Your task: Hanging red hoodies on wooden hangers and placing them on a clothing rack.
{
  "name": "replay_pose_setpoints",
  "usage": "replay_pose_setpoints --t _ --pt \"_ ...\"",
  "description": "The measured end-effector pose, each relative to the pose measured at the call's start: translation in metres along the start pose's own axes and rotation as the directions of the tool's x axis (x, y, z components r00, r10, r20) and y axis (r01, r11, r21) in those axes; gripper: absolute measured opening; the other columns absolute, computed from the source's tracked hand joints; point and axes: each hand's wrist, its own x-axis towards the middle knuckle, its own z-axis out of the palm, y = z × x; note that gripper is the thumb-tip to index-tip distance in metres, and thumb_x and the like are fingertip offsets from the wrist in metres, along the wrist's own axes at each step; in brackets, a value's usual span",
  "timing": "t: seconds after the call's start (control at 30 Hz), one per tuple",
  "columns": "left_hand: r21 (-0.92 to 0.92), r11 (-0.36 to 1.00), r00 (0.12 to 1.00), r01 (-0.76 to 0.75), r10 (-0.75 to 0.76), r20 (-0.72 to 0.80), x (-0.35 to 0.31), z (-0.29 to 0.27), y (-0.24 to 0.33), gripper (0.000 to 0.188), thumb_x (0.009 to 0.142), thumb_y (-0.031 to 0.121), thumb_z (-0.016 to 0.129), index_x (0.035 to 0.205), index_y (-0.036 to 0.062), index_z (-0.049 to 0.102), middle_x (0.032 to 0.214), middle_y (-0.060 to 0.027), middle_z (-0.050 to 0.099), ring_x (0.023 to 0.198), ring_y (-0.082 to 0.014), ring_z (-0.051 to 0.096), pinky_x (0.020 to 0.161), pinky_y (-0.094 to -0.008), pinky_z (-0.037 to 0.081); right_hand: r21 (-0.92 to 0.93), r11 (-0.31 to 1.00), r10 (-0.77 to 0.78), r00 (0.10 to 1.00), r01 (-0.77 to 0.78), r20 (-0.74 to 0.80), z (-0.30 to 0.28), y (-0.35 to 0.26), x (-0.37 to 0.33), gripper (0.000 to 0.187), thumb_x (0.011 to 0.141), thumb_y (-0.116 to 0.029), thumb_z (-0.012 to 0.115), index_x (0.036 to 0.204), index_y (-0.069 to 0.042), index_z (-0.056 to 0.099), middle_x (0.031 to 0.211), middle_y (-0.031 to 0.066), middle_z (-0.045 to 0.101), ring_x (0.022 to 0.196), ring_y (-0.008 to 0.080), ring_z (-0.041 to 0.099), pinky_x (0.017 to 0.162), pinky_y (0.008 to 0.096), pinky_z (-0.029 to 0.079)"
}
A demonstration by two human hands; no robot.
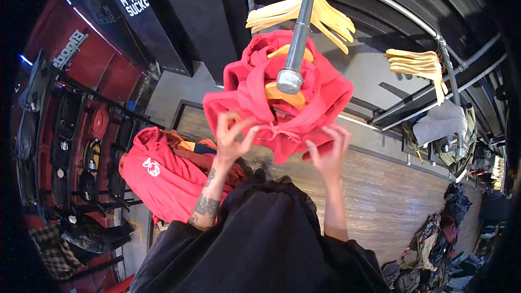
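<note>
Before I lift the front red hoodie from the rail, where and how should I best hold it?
Probably by its wooden hanger, coming from the front, at the open neck: the curved wood shows there as a firm edge, while the front red hoodie itself drapes in soft folds.

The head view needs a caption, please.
Left hand and right hand at a red hoodie on a yellow wooden hanger.

Red hoodie (306, 122), drawstring (277, 129) seemingly tied
</note>
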Motion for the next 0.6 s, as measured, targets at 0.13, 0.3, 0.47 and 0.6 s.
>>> replay_pose_setpoints --t 0.13,0.3,0.47,0.6 --pt "-0.182 0.977 0.982 0.106 -0.075 0.171 0.054 -0.013 -0.008 0.074 0.071 0.025 0.085 0.135 0.008 0.052 0.141 -0.0175 0.048 0.131 -0.0369 0.045 0.105 -0.0458 0.041 0.048 0.997 -0.071 0.983 0.064 0.168 -0.022 0.013 0.058 0.068 0.076 -0.022 0.082 0.132 -0.005 0.047 0.136 0.0193 0.044 0.126 0.0323 0.046 0.104 0.045 0.038" --pt "-0.163 0.985 0.892 0.057 0.024 0.452 0.101 0.0 -0.013 0.063 0.082 0.028 0.068 0.137 0.0059 0.047 0.142 -0.018 0.044 0.13 -0.0365 0.044 0.108 -0.0439 0.038 0.201 0.959 0.135 0.949 -0.197 0.286 0.009 0.016 0.118 0.072 0.083 -0.032 0.074 0.139 -0.001 0.041 0.133 0.0216 0.051 0.125 0.0331 0.05 0.105 0.0424 0.04" --pt "-0.135 0.94 0.877 0.314 -0.233 0.42 0.091 0.018 -0.026 0.032 0.086 0.011 0.04 0.107 -0.0019 0.06 0.093 -0.0183 0.061 0.092 -0.03 0.061 0.083 -0.0391 0.046 0.056 0.993 0.091 0.966 -0.108 0.242 0.037 0.029 0.124 0.044 0.084 -0.003 0.053 0.128 0.002 0.055 0.125 0.0169 0.062 0.105 0.0221 0.063 0.088 0.0332 0.05" --pt "-0.117 0.86 0.839 0.497 -0.441 0.319 0.082 0.021 -0.054 0.031 0.087 0.018 0.033 0.087 -0.0039 0.055 0.072 -0.0123 0.052 0.071 -0.022 0.052 0.068 -0.0343 0.041 0.188 0.825 0.372 0.763 -0.533 0.528 0.027 0.049 0.124 0.029 0.081 0.002 0.047 0.1 0.003 0.069 0.103 0.0164 0.069 0.099 0.0225 0.063 0.089 0.0344 0.046"
